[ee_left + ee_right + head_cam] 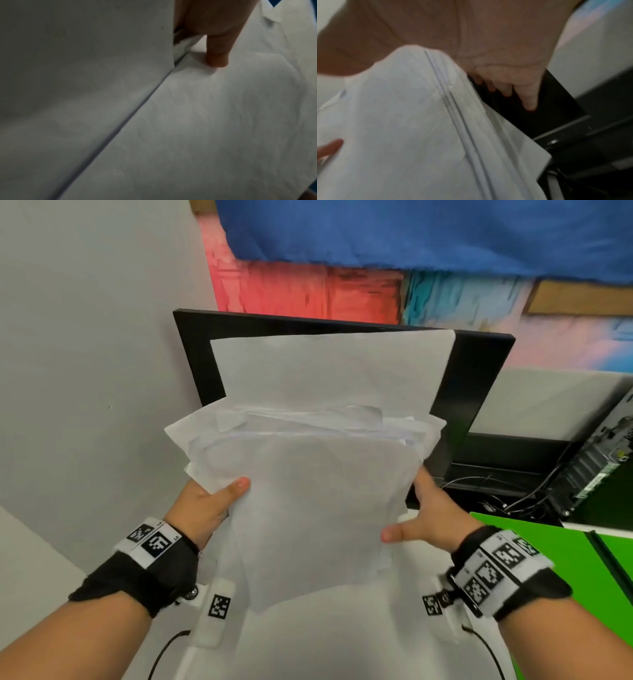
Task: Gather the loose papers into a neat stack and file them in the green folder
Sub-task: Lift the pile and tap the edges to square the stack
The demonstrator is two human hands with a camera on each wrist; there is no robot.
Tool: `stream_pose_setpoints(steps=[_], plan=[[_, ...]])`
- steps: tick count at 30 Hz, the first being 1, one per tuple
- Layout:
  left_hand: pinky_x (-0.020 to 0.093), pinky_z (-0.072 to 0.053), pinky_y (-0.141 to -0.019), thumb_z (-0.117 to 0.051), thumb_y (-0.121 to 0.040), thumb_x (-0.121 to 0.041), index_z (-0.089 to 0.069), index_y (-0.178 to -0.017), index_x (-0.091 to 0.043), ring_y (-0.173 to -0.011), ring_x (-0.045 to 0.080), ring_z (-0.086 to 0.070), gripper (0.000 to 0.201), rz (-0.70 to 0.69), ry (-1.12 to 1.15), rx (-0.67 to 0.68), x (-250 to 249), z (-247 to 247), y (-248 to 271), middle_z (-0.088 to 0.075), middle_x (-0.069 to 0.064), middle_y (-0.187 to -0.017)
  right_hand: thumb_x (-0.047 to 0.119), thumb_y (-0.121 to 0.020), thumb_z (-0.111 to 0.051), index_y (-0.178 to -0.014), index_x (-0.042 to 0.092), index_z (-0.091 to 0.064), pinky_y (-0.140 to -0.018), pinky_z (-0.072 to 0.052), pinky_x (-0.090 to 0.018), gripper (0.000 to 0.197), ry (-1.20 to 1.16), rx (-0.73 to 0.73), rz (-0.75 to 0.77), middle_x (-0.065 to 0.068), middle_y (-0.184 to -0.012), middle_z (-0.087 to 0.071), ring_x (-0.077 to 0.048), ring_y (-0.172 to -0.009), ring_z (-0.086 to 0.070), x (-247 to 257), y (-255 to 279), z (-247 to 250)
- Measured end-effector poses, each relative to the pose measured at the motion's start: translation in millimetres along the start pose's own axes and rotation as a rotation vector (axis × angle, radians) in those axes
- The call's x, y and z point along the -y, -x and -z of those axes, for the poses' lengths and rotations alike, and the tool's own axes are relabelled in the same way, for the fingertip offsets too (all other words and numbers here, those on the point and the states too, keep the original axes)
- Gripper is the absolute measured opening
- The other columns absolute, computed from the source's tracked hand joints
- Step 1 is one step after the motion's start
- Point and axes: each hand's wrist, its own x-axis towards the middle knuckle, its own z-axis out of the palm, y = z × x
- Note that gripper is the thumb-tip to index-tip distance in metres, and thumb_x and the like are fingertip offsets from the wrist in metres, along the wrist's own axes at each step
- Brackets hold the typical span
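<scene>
A ragged bundle of white papers [318,474] is lifted upright in front of me, its sheets uneven and sticking out at different heights. My left hand [209,501] grips its left edge, thumb on the front sheet. My right hand [424,518] grips the right edge, thumb on the front and fingers behind. The left wrist view shows the papers [205,121] and my thumb [217,54] pressing on them. In the right wrist view the paper edges [453,121] run under my palm, with fingers [527,94] curled behind. The green folder [548,559] lies flat at the right.
A black monitor [479,378] stands right behind the papers. A computer case [596,460] with cables sits at the far right. A grey wall [85,354] is on the left, and a colourful painted panel [342,289] is above. The white desk [325,638] lies below.
</scene>
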Motion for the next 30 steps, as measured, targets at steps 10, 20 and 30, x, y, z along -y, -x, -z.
stream_pose_setpoints(steps=[10,20,30], plan=[[0.012,-0.053,-0.065,-0.09,-0.021,-0.05,-0.066,-0.096,-0.023,-0.08,-0.001,-0.07,0.084,0.092,-0.103,0.309,-15,13,-16,-0.076,-0.015,-0.085,0.027,-0.03,-0.094,-0.107,0.02,-0.062,-0.085,-0.056,-0.033,0.084,-0.453,0.03,0.02,0.002,-0.097,-0.073,-0.012,-0.093,-0.069,13,-39,0],[0.032,-0.054,-0.085,-0.071,-0.059,-0.037,-0.065,-0.096,-0.048,-0.1,0.014,-0.067,0.039,-0.291,-0.083,-0.053,-33,-32,6,-0.072,-0.017,-0.097,0.007,-0.073,-0.075,-0.091,0.031,-0.065,-0.069,-0.057,-0.02,0.032,-0.523,-0.524,0.28,0.007,-0.088,-0.073,-0.002,-0.081,-0.07,39,3,-27],[0.021,-0.055,-0.066,-0.065,-0.068,-0.014,-0.067,-0.089,-0.015,-0.078,0.008,-0.071,0.021,-0.149,0.117,-0.073,-21,-28,0,-0.075,-0.008,-0.077,0.002,-0.061,-0.081,-0.095,0.024,-0.063,-0.062,-0.054,-0.019,0.044,-0.508,-0.401,0.223,0.011,-0.082,-0.074,-0.004,-0.077,-0.07,-10,8,-14]])
